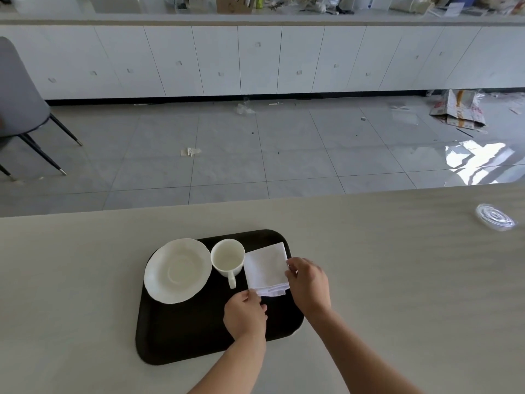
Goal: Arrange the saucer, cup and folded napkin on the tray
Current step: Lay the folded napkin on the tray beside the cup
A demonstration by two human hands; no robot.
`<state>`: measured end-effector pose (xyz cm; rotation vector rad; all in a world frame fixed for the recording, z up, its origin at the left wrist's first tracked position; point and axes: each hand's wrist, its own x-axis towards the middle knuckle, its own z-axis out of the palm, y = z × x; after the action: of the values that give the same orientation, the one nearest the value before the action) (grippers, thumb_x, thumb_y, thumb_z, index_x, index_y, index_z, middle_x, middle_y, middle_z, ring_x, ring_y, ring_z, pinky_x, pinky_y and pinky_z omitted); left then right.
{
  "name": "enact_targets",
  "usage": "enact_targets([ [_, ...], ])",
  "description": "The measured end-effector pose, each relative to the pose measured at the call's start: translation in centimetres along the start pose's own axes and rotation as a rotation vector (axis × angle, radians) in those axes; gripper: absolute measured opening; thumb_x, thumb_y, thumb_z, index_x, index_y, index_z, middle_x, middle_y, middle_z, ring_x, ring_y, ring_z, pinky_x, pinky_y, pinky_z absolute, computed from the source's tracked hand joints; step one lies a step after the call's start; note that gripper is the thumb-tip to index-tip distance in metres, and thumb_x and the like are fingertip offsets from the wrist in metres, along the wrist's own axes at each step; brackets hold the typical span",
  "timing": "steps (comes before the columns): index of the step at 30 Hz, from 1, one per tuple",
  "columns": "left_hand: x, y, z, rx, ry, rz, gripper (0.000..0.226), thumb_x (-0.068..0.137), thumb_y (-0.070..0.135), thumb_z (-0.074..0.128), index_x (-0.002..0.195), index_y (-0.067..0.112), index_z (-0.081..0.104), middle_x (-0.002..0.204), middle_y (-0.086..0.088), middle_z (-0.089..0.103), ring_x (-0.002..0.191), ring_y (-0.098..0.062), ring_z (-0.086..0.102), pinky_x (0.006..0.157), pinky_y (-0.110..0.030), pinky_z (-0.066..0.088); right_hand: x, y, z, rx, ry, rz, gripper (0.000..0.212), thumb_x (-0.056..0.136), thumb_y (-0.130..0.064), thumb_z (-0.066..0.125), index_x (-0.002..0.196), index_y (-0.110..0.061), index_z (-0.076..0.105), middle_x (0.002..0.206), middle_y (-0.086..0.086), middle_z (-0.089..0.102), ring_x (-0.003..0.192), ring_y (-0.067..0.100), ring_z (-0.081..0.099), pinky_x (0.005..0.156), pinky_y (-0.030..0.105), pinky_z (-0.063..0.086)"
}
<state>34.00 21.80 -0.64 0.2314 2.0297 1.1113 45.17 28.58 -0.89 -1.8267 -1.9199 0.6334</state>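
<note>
A black tray [181,334] lies on the pale table in front of me. A white saucer [177,270] rests on the tray's far left part. To its right stands a white cup [227,255], upright, its handle pointing toward me. A folded white napkin [265,267] lies on the tray's far right part, next to the cup. My left hand [245,314] pinches the napkin's near left corner. My right hand [308,282] grips the napkin's right edge.
A clear plastic lid [495,217] lies on the table at the far right. Beyond the table edge [255,203] is a tiled floor with scraps of litter, a grey chair [20,100] at the left and white cabinets behind.
</note>
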Motion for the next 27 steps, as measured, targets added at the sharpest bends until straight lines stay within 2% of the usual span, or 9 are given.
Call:
enact_targets([
  [2, -0.1, -0.1, 0.1, -0.013, 0.009, -0.003, 0.02, 0.097, 0.022, 0.056, 0.09, 0.014, 0.072, 0.076, 0.001, 0.072, 0.062, -0.014, 0.072, 0.064, -0.038, 0.062, 0.4, -0.1, 0.0, -0.019, -0.01, 0.001, 0.006, 0.083, -0.006, 0.061, 0.087, -0.004, 0.065, 0.08, 0.008, 0.065, 0.077, 0.031, 0.059, 0.064, 0.037, 0.049],
  [7, 0.0, -0.8, 0.0, -0.07, 0.025, -0.058, 0.021, 0.095, 0.017, 0.057, 0.086, 0.011, 0.075, 0.073, 0.001, 0.073, 0.06, -0.014, 0.073, 0.049, -0.027, 0.054, -0.2, 0.3, -0.2, 0.02, -0.001, 0.007, 0.022, 0.085, -0.011, 0.067, 0.106, -0.015, 0.069, 0.095, 0.003, 0.066, 0.082, 0.027, 0.063, 0.065, 0.029, 0.042],
  [11, 0.3, -0.1, 0.6, -0.091, 0.043, -0.07, 0.018, 0.095, 0.013, 0.058, 0.087, 0.008, 0.075, 0.067, 0.0, 0.072, 0.059, -0.015, 0.072, 0.048, -0.027, 0.055, -0.8, 0.5, 0.0, -0.016, -0.014, -0.013, 0.024, 0.083, -0.019, 0.073, 0.106, -0.017, 0.072, 0.101, 0.0, 0.065, 0.097, 0.023, 0.061, 0.068, 0.03, 0.047],
  [15, 0.3, 0.1, 1.0, -0.19, 0.08, -0.107, 0.018, 0.094, 0.011, 0.058, 0.087, 0.007, 0.074, 0.064, -0.003, 0.072, 0.054, -0.015, 0.072, 0.048, -0.026, 0.056, -0.8, 0.3, -0.1, -0.104, -0.095, -0.081, 0.042, 0.073, -0.037, 0.08, 0.112, -0.022, 0.071, 0.108, -0.005, 0.061, 0.107, 0.017, 0.053, 0.071, 0.029, 0.051],
  [17, 0.3, 0.1, 1.2, -0.244, 0.094, -0.132, 0.019, 0.094, 0.011, 0.06, 0.081, 0.009, 0.075, 0.063, -0.003, 0.072, 0.055, -0.013, 0.072, 0.047, -0.025, 0.055, -0.8, 0.5, -0.2, -0.171, -0.149, -0.143, 0.05, 0.068, -0.039, 0.082, 0.114, -0.023, 0.07, 0.111, -0.004, 0.059, 0.108, 0.018, 0.051, 0.071, 0.031, 0.053],
  [19, 0.4, 0.1, 1.3, -0.295, 0.112, -0.151, 0.02, 0.093, 0.013, 0.061, 0.079, 0.013, 0.075, 0.064, -0.002, 0.073, 0.056, -0.012, 0.073, 0.052, -0.028, 0.057, -0.8, 0.6, -0.3, -0.223, -0.168, -0.184, 0.048, 0.068, -0.036, 0.083, 0.112, -0.023, 0.069, 0.111, -0.004, 0.057, 0.107, 0.02, 0.05, 0.068, 0.033, 0.053],
  [23, 0.2, -0.4, 1.1, -0.244, 0.116, -0.069, 0.018, 0.095, 0.019, 0.06, 0.092, 0.013, 0.076, 0.066, 0.005, 0.072, 0.061, -0.012, 0.073, 0.062, -0.032, 0.06, -0.9, 0.8, 0.2, -0.287, -0.128, -0.238, 0.029, 0.074, -0.034, 0.078, 0.098, -0.024, 0.069, 0.105, -0.005, 0.056, 0.1, 0.021, 0.052, 0.064, 0.03, 0.049],
  [25, -0.3, -0.8, 0.9, -0.188, 0.063, 0.008, 0.019, 0.095, 0.016, 0.058, 0.104, 0.013, 0.075, 0.072, 0.011, 0.07, 0.071, -0.013, 0.073, 0.069, -0.038, 0.062, -0.9, 0.7, 0.4, -0.286, -0.079, -0.24, 0.021, 0.076, -0.037, 0.075, 0.091, -0.024, 0.068, 0.101, -0.005, 0.057, 0.096, 0.021, 0.052, 0.062, 0.031, 0.048],
  [27, -0.6, -1.3, 0.4, -0.042, 0.019, 0.089, 0.027, 0.094, 0.011, 0.056, 0.118, 0.013, 0.069, 0.084, 0.009, 0.069, 0.083, -0.015, 0.07, 0.078, -0.041, 0.059, -0.8, 0.6, 0.5, -0.278, -0.059, -0.225, 0.02, 0.078, -0.039, 0.073, 0.089, -0.023, 0.068, 0.101, -0.004, 0.056, 0.096, 0.022, 0.052, 0.063, 0.033, 0.049],
])
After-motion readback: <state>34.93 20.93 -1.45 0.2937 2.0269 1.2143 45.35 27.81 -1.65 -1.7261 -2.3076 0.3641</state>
